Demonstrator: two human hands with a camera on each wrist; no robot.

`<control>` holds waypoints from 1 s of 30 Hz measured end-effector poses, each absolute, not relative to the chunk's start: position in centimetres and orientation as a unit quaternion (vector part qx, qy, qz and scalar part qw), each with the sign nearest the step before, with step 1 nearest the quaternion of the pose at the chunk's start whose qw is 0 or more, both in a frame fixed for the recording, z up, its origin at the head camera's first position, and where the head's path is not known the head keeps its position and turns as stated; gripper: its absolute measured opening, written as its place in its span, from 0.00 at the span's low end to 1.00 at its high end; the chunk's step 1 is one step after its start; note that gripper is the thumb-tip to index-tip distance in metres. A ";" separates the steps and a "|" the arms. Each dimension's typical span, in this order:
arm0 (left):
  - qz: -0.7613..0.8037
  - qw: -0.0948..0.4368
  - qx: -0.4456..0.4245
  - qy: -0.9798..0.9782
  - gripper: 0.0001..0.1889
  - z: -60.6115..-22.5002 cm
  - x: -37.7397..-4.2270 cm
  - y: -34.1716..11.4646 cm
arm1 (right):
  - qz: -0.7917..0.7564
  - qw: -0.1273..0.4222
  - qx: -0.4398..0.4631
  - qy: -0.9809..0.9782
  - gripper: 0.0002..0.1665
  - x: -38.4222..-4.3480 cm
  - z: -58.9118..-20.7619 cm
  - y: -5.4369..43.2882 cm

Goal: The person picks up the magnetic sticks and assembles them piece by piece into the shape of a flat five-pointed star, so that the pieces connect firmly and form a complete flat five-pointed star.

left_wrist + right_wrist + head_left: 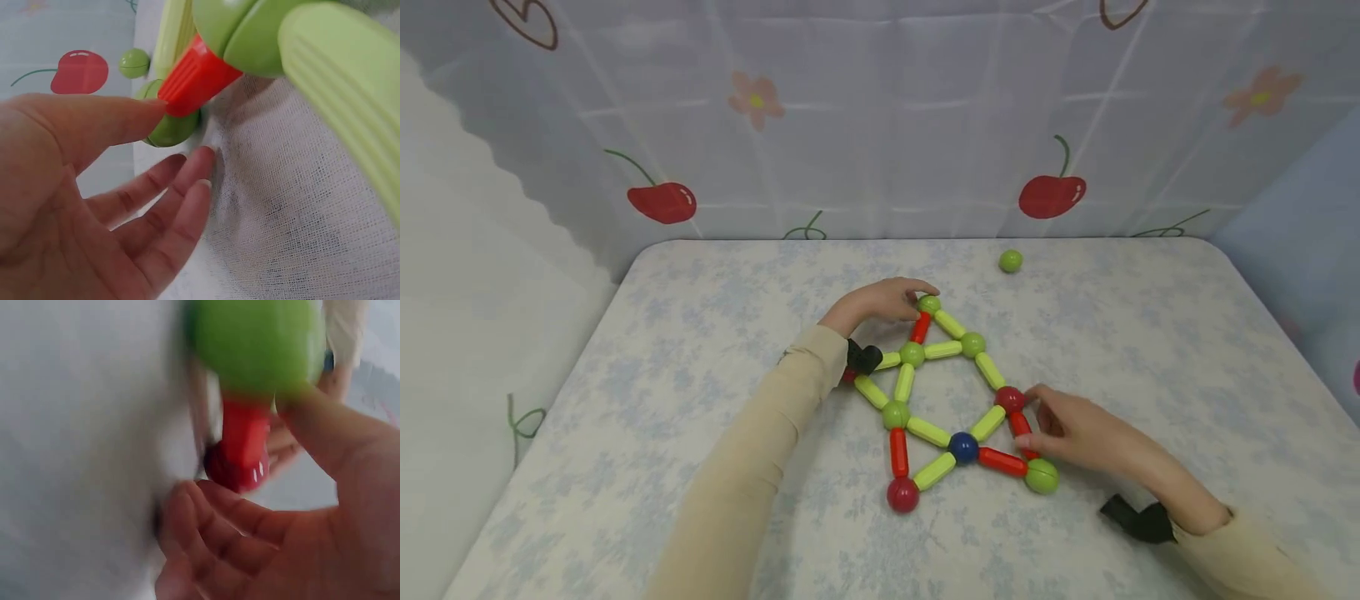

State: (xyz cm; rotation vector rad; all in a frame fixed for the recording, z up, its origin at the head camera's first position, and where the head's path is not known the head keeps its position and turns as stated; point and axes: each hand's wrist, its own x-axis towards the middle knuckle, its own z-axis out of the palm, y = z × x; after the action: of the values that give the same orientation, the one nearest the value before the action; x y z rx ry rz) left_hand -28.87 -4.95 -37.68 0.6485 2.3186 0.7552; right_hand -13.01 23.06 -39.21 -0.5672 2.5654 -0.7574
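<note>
A frame of magnetic building rods and balls lies on the table, with yellow-green rods (943, 350) and red rods (1002, 462) joined by green, red and blue balls. My left hand (887, 300) is at its far end, beside a green ball (929, 304). In the left wrist view, the thumb touches a red rod (197, 78) by that ball, and the other fingers are spread apart. At the near right side, my right hand (1078, 429) has its fingertips by a red ball (1010, 399). Its thumb is close to another green ball (256, 344); the right wrist view is blurred.
A loose green ball (1011, 261) sits near the far edge of the patterned table (700, 317). A blue ball (964, 447) and a red ball (902, 495) form the frame's near part. A printed curtain (880, 125) hangs behind the table.
</note>
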 end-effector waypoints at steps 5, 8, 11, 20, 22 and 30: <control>0.263 0.285 0.232 0.892 0.23 -37.6 -28.9 -5.2 | -0.272 0.177 -0.180 0.929 0.23 -10.9 -39.7 22.9; 0.246 0.284 0.227 0.898 0.21 -37.7 -28.8 -5.6 | -0.247 0.168 -0.167 0.940 0.16 -11.3 -39.5 23.6; 0.230 0.285 0.229 0.902 0.18 -37.7 -28.3 -6.1 | -0.220 0.153 -0.149 0.952 0.13 -12.2 -39.5 24.8; 0.203 0.267 0.221 0.916 0.13 -37.3 -25.1 -8.3 | -0.265 0.088 -0.162 0.946 0.12 -16.3 -40.9 26.8; 0.212 0.258 0.209 0.919 0.13 -37.5 -24.3 -8.9 | -0.279 0.086 -0.176 0.940 0.12 -17.4 -41.1 26.7; 0.231 0.213 0.181 0.932 0.13 -37.7 -22.1 -11.1 | -0.327 0.083 -0.194 0.921 0.12 -21.3 -41.4 25.6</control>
State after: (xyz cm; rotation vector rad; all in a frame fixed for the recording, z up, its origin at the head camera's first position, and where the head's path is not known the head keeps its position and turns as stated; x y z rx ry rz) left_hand -22.11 -11.09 -37.74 0.5036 2.5861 0.6409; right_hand -21.25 25.55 -41.43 -0.5790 2.7505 -0.9760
